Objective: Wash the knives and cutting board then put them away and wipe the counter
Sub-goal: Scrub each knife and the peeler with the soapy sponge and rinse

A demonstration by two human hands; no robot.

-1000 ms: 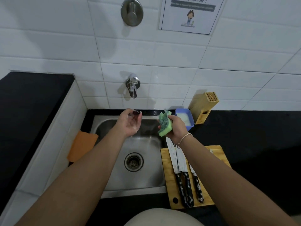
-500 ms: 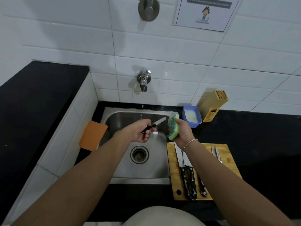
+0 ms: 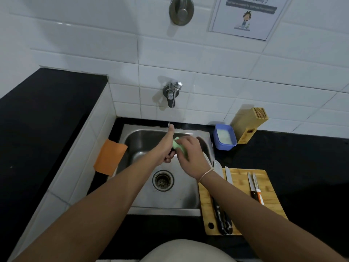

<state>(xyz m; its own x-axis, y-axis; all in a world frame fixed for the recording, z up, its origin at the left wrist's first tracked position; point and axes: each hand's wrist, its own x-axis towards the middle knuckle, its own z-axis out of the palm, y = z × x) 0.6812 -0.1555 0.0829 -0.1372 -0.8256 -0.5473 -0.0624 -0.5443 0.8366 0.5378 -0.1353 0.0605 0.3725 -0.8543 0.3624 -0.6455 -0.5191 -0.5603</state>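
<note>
Over the steel sink (image 3: 143,190), the left hand (image 3: 166,146) is clenched on a dark knife handle (image 3: 172,153), blade hidden, apparently inside the soft green sponge (image 3: 178,146) that the right hand (image 3: 190,157) squeezes. To the right, a wooden cutting board (image 3: 239,178) carries flat-bladed knives (image 3: 223,210) on black counter (image 3: 306,167).

Blue tub (image 3: 224,136) w/ white stuff by sink (image 3: 181,197), poster (image 3: 243,16) on wall tiles.
</note>
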